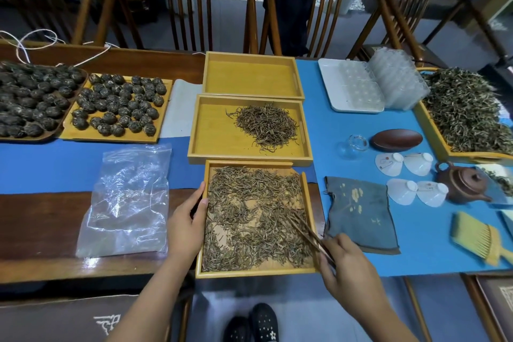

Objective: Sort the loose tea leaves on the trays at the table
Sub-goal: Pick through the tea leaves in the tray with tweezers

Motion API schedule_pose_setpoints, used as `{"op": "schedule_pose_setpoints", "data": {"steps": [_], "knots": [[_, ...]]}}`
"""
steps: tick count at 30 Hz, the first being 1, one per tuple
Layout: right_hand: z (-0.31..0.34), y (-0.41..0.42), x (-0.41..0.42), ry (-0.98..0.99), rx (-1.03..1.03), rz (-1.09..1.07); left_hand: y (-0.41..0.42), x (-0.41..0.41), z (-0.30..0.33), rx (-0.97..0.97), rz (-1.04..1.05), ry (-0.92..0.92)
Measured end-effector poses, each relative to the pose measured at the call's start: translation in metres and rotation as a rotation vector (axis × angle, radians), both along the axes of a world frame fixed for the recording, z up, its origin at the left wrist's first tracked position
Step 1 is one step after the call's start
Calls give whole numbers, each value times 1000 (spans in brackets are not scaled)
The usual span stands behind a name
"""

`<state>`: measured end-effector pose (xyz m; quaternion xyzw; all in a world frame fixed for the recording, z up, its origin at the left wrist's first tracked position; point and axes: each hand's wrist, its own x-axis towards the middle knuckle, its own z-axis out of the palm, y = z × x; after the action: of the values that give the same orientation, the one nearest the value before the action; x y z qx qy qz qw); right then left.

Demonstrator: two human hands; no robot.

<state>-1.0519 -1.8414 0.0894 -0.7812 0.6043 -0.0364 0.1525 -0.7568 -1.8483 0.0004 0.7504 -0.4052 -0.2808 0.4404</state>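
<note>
Three wooden trays line up in front of me. The near tray [200,264] is spread with loose brown tea leaves [249,219]. The middle tray [216,130] holds a smaller heap of leaves [266,126] at its right. The far tray [249,75] is bare. My left hand [184,226] grips the near tray's left rim. My right hand [344,261] is shut on dark wooden tongs [308,232], whose tips rest among the leaves at the tray's right side.
A clear plastic bag [127,203] lies left of the near tray. Two trays of tea balls [116,105] sit far left. To the right are a grey cloth [361,214], white cups [410,175], a clay teapot [460,180], a yellow brush [477,239], and a big tray of green leaves [466,108].
</note>
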Motion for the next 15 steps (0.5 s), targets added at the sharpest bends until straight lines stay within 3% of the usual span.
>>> {"op": "schedule_pose_setpoints", "data": {"steps": [9, 15], "knots": [[1, 29, -26, -11, 46, -30, 1, -1, 2, 0, 2, 2], [-1, 21, 3, -99, -33, 130, 1, -1, 2, -6, -5, 33]]}}
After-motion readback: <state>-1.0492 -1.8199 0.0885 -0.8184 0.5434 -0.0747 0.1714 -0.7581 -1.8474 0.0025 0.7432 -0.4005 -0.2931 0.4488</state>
